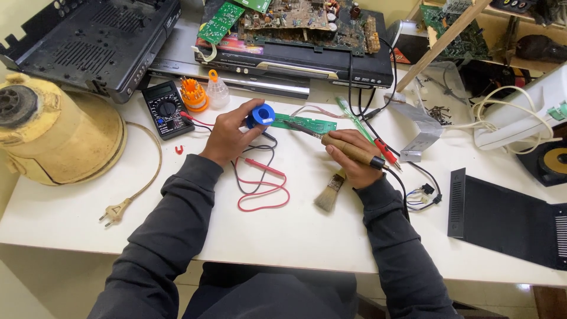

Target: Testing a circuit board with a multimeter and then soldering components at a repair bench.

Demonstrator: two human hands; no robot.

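Repair bench, white counter point(295, 224) crowded with opened electronics. Two black disc players along the back edge, one point(301, 62) topped with loose circuit boards, the other point(94, 41) lying at the upper left. Yellow appliance housing point(56, 133) at far left, its cord ending in a plug point(115, 212) on the counter.

Left hand point(230, 139) closed around a blue solder spool point(260, 116), held just above the counter at the left end of a narrow green circuit board point(307, 124). Right hand point(354, 159) clamped on the wooden handle of a soldering iron point(348, 149); the iron's dark tip points left onto the green board, its cord running off to the right.

Black multimeter point(167, 109) just left of the left hand, red and black test leads point(263, 186) looped between the two forearms. Orange screwdriver-bit set point(194, 94) and small clear bottle point(217, 91) behind the meter. Paintbrush point(331, 192) lies below the right hand. Black vented cover panel point(508, 218) at right, well apart from the hands.
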